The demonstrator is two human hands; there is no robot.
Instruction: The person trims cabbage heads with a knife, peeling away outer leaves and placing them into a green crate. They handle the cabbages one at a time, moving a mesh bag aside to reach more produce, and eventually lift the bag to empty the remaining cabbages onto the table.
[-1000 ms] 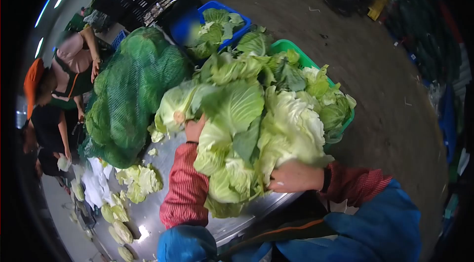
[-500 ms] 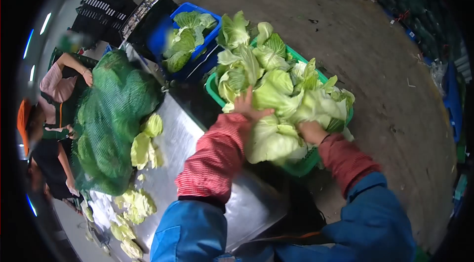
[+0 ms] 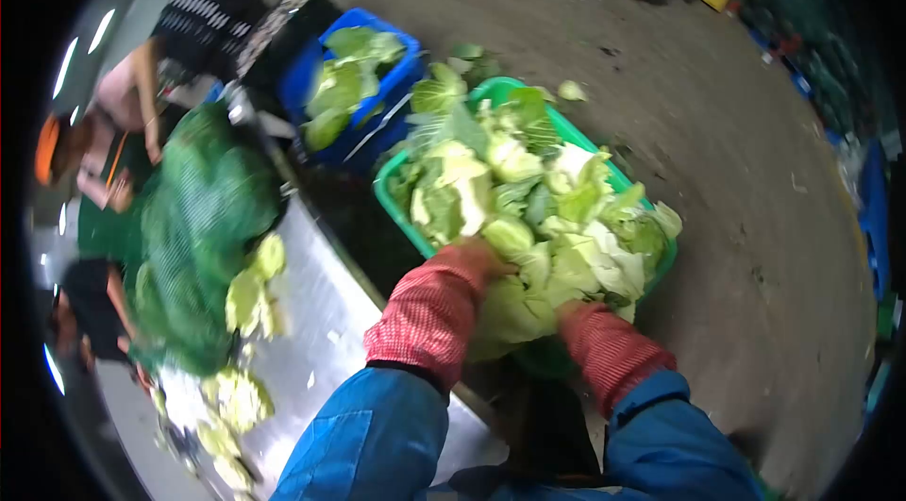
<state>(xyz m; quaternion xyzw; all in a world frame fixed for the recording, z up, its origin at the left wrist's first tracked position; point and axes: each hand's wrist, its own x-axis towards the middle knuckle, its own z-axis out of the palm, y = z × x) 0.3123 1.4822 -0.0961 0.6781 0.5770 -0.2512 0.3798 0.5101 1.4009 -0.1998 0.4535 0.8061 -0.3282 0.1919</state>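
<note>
A green plastic basket [image 3: 587, 141] is heaped with loose cabbage leaves [image 3: 514, 310]. Over the near part of the heap, my left hand [image 3: 483, 258] is curled round leaves, its fingertips partly buried. My right hand [image 3: 570, 310] grips in among the leaves at the near right side, most of its fingers hidden. Between both hands a broad pale leaf bulges over the near rim.
To the left, a metal table [image 3: 326, 298] carries a green mesh sack [image 3: 203, 208] of cabbages and torn leaves [image 3: 238, 399]. A blue crate [image 3: 401, 76] with leaves stands behind. Two people are at far left; one has an orange cap [image 3: 45, 150].
Both hands have drawn nearer to me, with leaves pulled toward the near rim. My left hand went from spread to curled. A leaf now lies on the floor behind the basket.
</note>
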